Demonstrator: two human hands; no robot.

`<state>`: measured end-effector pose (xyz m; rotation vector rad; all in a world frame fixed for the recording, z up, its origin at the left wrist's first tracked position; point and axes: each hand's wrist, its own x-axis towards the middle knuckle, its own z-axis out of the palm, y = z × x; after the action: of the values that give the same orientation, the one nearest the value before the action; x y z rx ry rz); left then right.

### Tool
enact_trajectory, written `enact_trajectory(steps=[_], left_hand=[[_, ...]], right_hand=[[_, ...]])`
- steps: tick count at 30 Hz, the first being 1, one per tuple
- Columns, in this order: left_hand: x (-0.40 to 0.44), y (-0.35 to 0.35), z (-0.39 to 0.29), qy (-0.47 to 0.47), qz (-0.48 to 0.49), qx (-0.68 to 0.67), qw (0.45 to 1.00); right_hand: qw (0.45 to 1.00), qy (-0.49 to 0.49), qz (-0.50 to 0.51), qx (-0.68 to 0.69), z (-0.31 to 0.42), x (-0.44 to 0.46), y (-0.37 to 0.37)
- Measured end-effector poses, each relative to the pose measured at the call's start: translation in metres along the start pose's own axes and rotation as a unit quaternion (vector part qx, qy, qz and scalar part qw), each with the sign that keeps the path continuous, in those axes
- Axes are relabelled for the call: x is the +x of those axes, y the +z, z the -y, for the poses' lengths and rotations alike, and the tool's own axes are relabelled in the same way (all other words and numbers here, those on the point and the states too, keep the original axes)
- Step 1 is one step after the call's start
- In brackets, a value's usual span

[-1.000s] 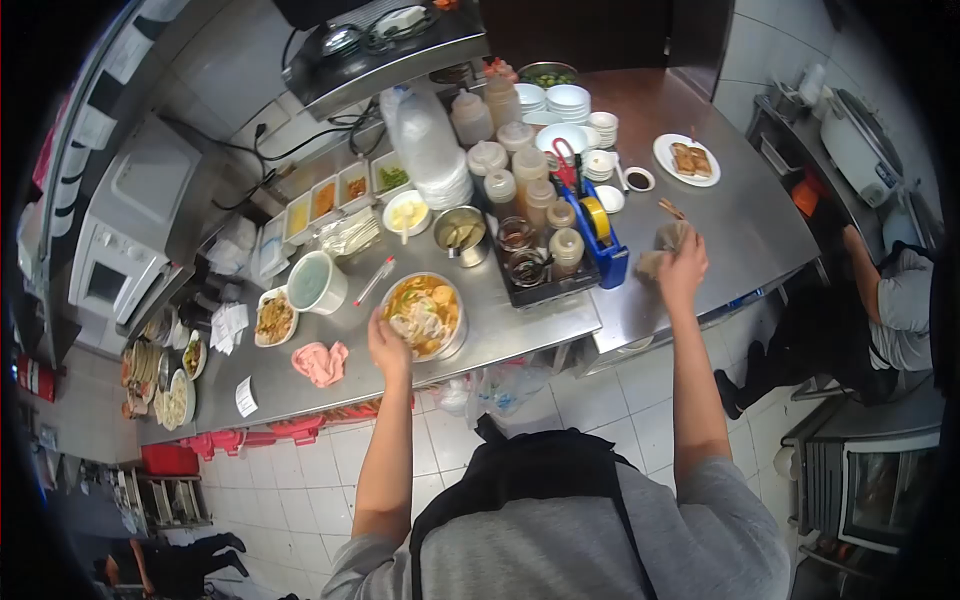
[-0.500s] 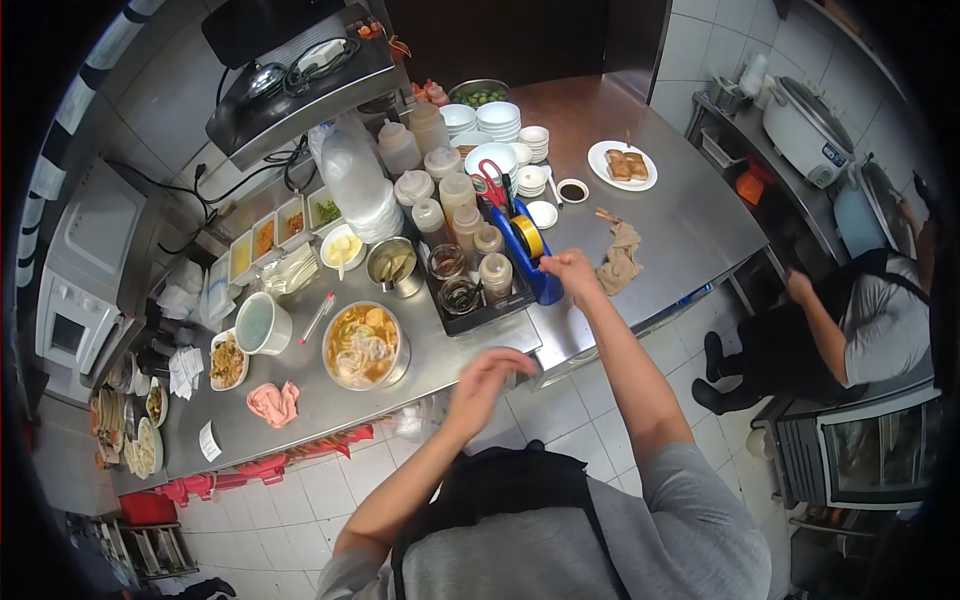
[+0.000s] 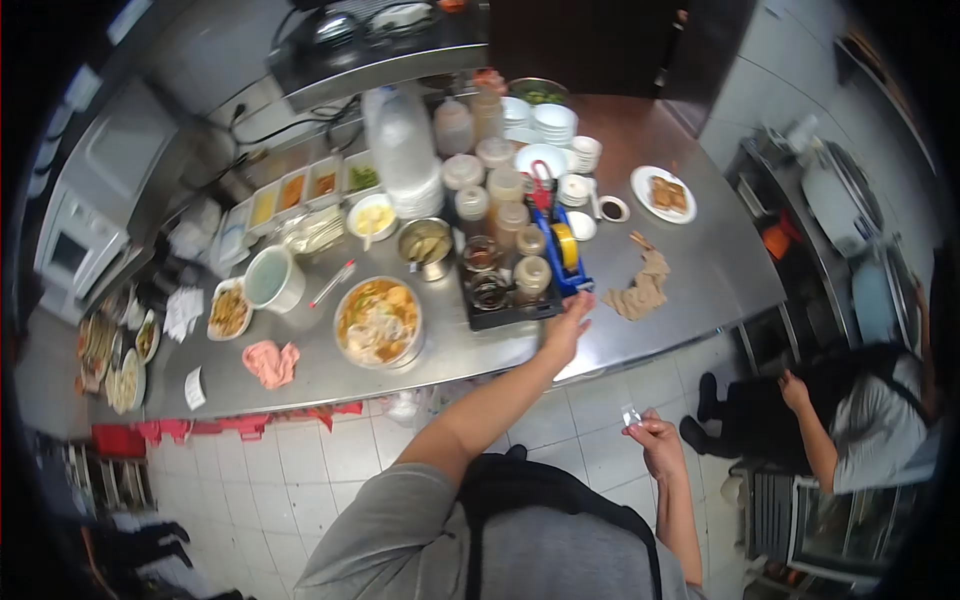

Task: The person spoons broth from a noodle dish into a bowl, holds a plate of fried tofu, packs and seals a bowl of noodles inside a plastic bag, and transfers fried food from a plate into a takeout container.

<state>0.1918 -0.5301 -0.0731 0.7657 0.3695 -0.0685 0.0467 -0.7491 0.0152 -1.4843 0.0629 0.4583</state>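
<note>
My left hand (image 3: 568, 328) reaches to the front end of the blue tape dispenser (image 3: 568, 262), which carries a yellow roll. Its fingers are extended at the dispenser's edge, and nothing shows in its grip. Lower right, above the floor, my right hand (image 3: 655, 440) pinches a small clear strip (image 3: 630, 415) that looks like tape. A black tray (image 3: 515, 315) of bottles and jars stands beside the dispenser. The round tub of soup (image 3: 380, 325) sits on the steel counter to the left. Right of the dispenser lies a crumpled beige cloth (image 3: 638, 292).
A plate of browned food (image 3: 664, 195) and a small dark sauce dish (image 3: 612, 209) are at the back right. A pink cloth (image 3: 270, 363), white tub (image 3: 274, 280) and marker (image 3: 333, 283) lie left. Another person (image 3: 860, 410) stands at the right.
My left hand has moved right from the counter's front to the dispenser. My right hand has moved from the dispenser down and right, now with a clear strip. The beige cloth was released earlier.
</note>
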Motion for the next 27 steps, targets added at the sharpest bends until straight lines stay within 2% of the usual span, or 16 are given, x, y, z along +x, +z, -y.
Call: enact_trajectory(steps=[5, 8, 10, 13, 16, 18, 19, 20, 21, 23, 25, 27], left_hand=[[0.007, 0.003, 0.005, -0.007, -0.034, 0.042, 0.998], [0.023, 0.002, 0.021, -0.065, -0.097, 0.172, 0.978], [0.015, 0.012, 0.018, -0.125, -0.102, 0.21, 0.964], [-0.032, 0.013, -0.009, -0.144, 0.088, 0.094, 0.981], [-0.089, 0.003, -0.064, 0.065, 0.235, 0.145, 0.959], [-0.129, -0.021, -0.132, 0.163, 0.166, 0.221, 0.947], [-0.14, -0.042, -0.16, 0.217, 0.131, 0.168, 0.953], [-0.155, -0.061, -0.19, 0.273, 0.065, 0.138, 0.95], [-0.165, -0.084, -0.219, 0.323, -0.036, 0.191, 0.926], [-0.17, -0.135, -0.263, 0.367, -0.194, 0.17, 0.894], [-0.159, -0.181, -0.288, 0.442, -0.236, 0.135, 0.855], [-0.142, -0.226, -0.296, 0.375, -0.291, 0.122, 0.872]], right_hand=[[0.999, 0.005, -0.011, -0.04, -0.021, 0.013, -0.019], [0.999, 0.028, 0.008, -0.021, -0.042, 0.018, -0.033], [0.995, 0.054, -0.005, -0.084, -0.061, 0.017, -0.046], [0.989, 0.096, 0.004, -0.11, -0.076, 0.01, -0.043], [0.979, 0.154, 0.066, -0.115, -0.069, 0.017, -0.002], [0.967, 0.112, 0.181, -0.142, -0.068, 0.042, 0.039], [0.959, 0.096, 0.219, -0.155, -0.054, 0.054, 0.071], [0.949, 0.08, 0.256, -0.168, -0.039, 0.067, 0.107], [0.933, 0.04, 0.309, -0.179, -0.034, 0.085, 0.14], [0.92, 0.009, 0.351, -0.177, -0.01, 0.11, 0.207], [0.913, 0.03, 0.371, -0.165, -0.007, 0.133, 0.249], [0.913, 0.078, 0.381, -0.123, -0.013, 0.15, 0.277]])
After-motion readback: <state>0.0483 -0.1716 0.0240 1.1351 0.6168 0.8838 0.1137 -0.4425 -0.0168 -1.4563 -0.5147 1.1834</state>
